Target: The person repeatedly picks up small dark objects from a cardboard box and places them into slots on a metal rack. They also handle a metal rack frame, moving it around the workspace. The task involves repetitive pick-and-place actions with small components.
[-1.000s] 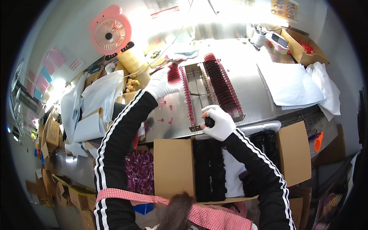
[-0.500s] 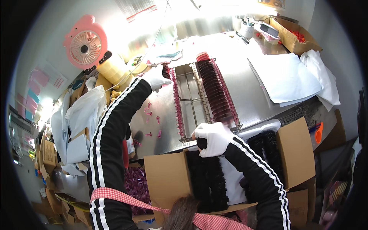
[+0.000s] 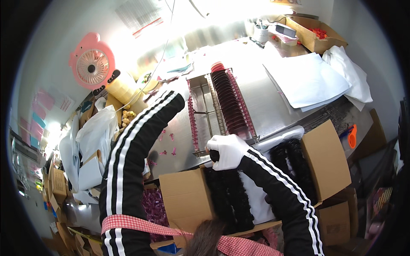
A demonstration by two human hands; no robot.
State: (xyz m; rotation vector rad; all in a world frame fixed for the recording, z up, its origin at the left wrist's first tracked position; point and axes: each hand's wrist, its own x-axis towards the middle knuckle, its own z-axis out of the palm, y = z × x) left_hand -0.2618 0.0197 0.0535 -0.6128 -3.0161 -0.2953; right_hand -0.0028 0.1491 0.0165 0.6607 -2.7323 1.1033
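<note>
Both my hands wear white gloves below black sleeves with white stripes. My right hand (image 3: 228,150) is closed around a black piece at the near edge of a metal rack (image 3: 205,111). The rack holds a row of dark red rollers (image 3: 232,102) and a thinner pink row (image 3: 192,121). My left hand (image 3: 184,86) reaches to the rack's far left corner. My own sleeve hides most of it, so its grip is unclear. Just below my right hand, black curly hair bundles (image 3: 230,196) lie in an open cardboard box (image 3: 183,200).
The rack stands on a steel table (image 3: 273,106) with white sheets (image 3: 307,79) at the right and loose pink clips (image 3: 166,145) at the left. A pink fan (image 3: 92,66), a yellowish roll (image 3: 124,87) and a box of red parts (image 3: 314,36) stand around it.
My left arm has stretched farther up along the rack's left side. My right hand has kept its hold at the rack's near edge. The view has tilted slightly.
</note>
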